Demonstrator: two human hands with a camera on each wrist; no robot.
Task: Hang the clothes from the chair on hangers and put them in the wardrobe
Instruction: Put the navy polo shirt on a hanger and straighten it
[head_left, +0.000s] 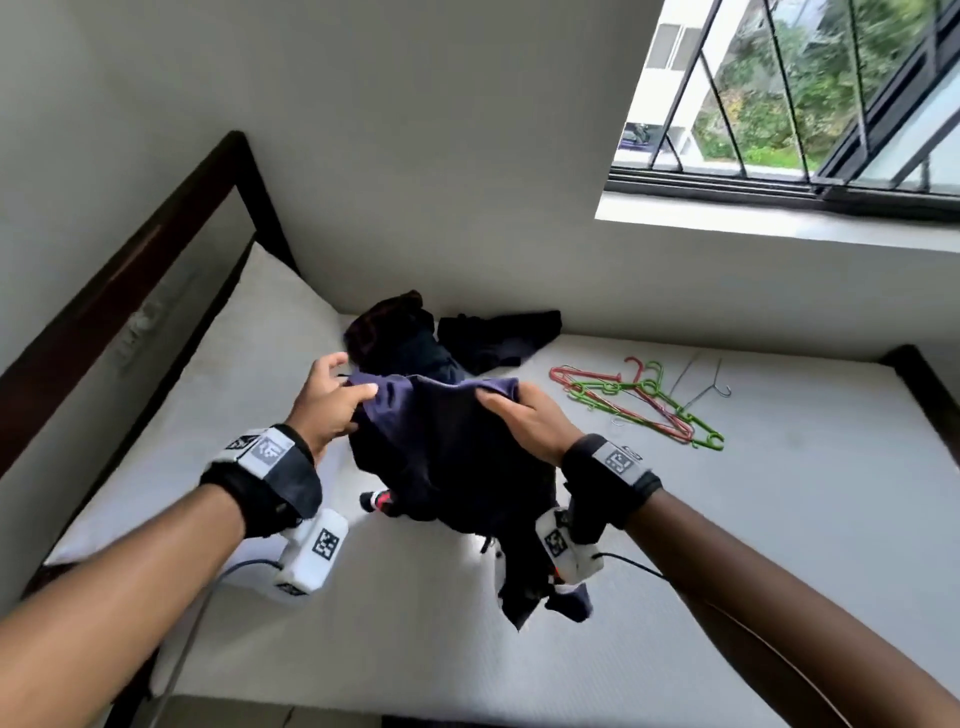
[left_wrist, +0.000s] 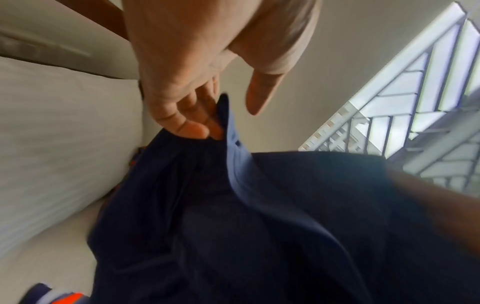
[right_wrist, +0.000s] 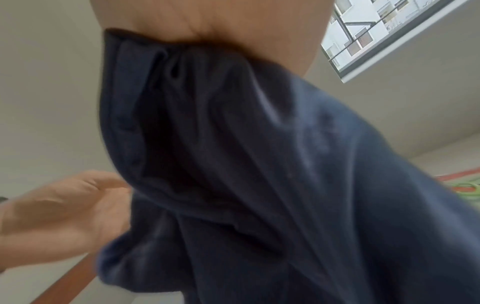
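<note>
We are holding a navy garment (head_left: 447, 457) up over the bed (head_left: 727, 519).

Our right hand (head_left: 524, 421) is gripping the top edge of the garment, thumb lying along the fold and fingers curled under the cloth, while our left hand (head_left: 327, 405) is touching the other end with loosely spread fingers (left_wrist: 192, 129); from the left wrist view the thumb is standing clear of the fabric, so nothing is pinched there. The garment is hanging between both hands above the white mattress. More dark clothes (head_left: 447, 332) are lying piled against the wall behind it, and a tangle of red and green hangers (head_left: 644, 405) is lying to the right, well apart from the pile, under the barred window (head_left: 789, 104).
</note>
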